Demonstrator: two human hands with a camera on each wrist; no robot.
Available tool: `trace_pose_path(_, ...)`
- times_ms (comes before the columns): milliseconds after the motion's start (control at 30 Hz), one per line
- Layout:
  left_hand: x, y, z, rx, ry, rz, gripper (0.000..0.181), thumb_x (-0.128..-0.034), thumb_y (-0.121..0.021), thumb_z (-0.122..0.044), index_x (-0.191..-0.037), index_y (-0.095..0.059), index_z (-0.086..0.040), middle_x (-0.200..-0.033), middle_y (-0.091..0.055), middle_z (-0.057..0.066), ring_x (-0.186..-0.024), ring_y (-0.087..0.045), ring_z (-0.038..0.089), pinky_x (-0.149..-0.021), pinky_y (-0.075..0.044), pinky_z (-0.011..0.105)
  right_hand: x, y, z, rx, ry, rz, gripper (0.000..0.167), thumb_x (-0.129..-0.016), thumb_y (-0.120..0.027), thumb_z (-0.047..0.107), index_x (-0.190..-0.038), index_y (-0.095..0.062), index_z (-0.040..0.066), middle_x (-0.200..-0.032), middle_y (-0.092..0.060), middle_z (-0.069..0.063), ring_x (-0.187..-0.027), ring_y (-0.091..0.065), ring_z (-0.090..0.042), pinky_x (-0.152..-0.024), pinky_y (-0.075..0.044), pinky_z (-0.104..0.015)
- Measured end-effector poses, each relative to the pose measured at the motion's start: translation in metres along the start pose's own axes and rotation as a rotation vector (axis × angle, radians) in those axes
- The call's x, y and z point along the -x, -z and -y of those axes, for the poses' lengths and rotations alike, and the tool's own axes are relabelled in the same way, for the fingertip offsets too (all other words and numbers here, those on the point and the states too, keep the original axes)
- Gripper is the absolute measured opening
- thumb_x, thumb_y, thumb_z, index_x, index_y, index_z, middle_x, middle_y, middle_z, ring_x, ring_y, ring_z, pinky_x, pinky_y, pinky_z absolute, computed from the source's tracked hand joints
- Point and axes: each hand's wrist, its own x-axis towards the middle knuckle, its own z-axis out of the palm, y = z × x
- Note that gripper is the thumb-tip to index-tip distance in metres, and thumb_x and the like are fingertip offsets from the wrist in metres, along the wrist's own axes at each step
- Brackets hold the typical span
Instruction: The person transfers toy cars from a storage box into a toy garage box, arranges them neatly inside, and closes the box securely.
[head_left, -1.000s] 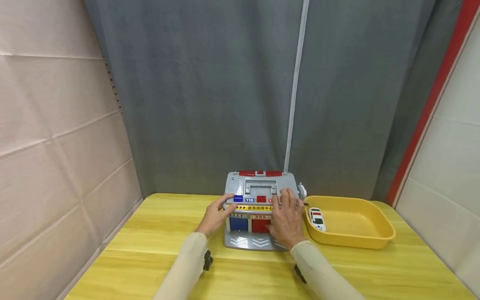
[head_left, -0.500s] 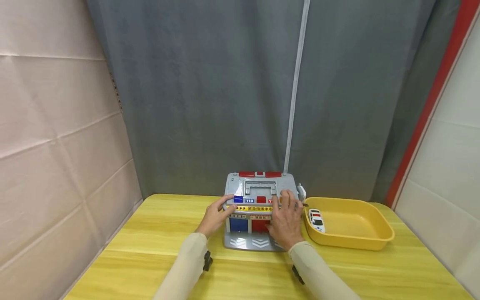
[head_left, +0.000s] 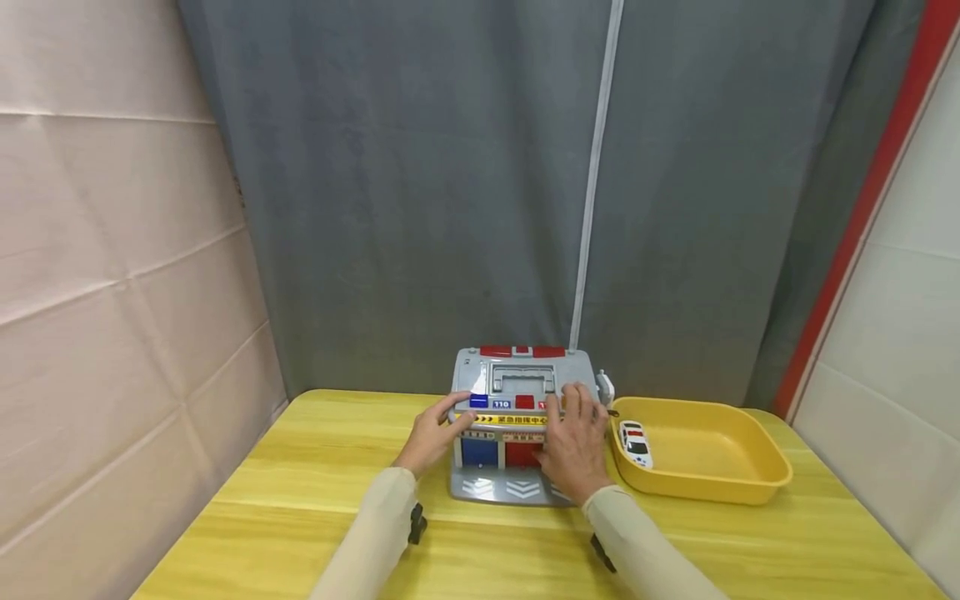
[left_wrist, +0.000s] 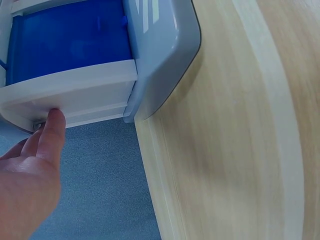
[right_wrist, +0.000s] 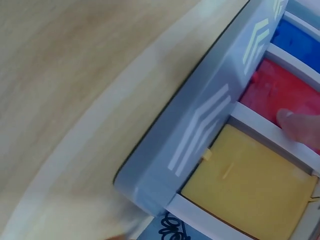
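Observation:
A grey toy garage with a roof handle, blue and red roof buttons and coloured doors stands on the yellow wooden table. At its left end, my left hand touches the roof edge with extended finger and thumb. The left wrist view shows a fingertip of this hand against the white side wall beside the blue door. My right hand rests its fingers on the roof's right front. Its thumb touches the front by the red door. Left of it is the yellow door.
A yellow tray stands to the garage's right, with a white toy car at its left end. A white handset hangs on the garage's right side, and a dark coiled cord shows there. A grey curtain hangs behind.
Both hands stay at the same places on the garage. Only a slight shift of the head view shows.

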Motion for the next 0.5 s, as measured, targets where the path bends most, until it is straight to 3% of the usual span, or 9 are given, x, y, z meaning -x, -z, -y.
trace_pose_path(233, -0.001, 0.002, 0.001, -0.002, 0.002, -0.016, 0.045, -0.0958, -0.064, -0.046, -0.138, -0.059, -0.030, -0.157, -0.045, 0.012, -0.146, -0.038, 0.045, -0.116, -0.037, 0.063, -0.007, 0.010, 0.000, -0.076, 0.005, 0.119, 0.095, -0.056, -0.098, 0.044, -0.132, -0.053, 0.009, -0.135, -0.050, -0.018, -0.133, -0.038, -0.036, -0.109, -0.034, -0.058)
trace_pose_path(400, -0.001, 0.002, 0.004, -0.001, 0.008, -0.014, 0.046, -0.0954, -0.064, -0.047, -0.138, -0.059, -0.030, -0.157, -0.046, 0.012, -0.147, -0.038, 0.044, -0.116, -0.038, 0.062, -0.018, 0.023, 0.001, -0.172, -0.010, 0.245, 0.096, -0.060, -0.097, 0.042, -0.140, -0.052, 0.015, -0.136, -0.052, -0.015, -0.132, -0.039, -0.036, -0.111, -0.033, -0.062)
trace_pose_path(500, -0.001, 0.002, 0.004, 0.001, 0.008, -0.014, 0.046, -0.0954, -0.064, -0.047, -0.138, -0.060, -0.031, -0.157, -0.046, 0.011, -0.147, -0.038, 0.045, -0.116, -0.036, 0.063, -0.028, 0.030, 0.002, -0.228, 0.024, 0.306, 0.094, -0.065, -0.095, 0.039, -0.145, -0.050, 0.019, -0.136, -0.054, -0.013, -0.131, -0.043, -0.035, -0.110, -0.032, -0.063)
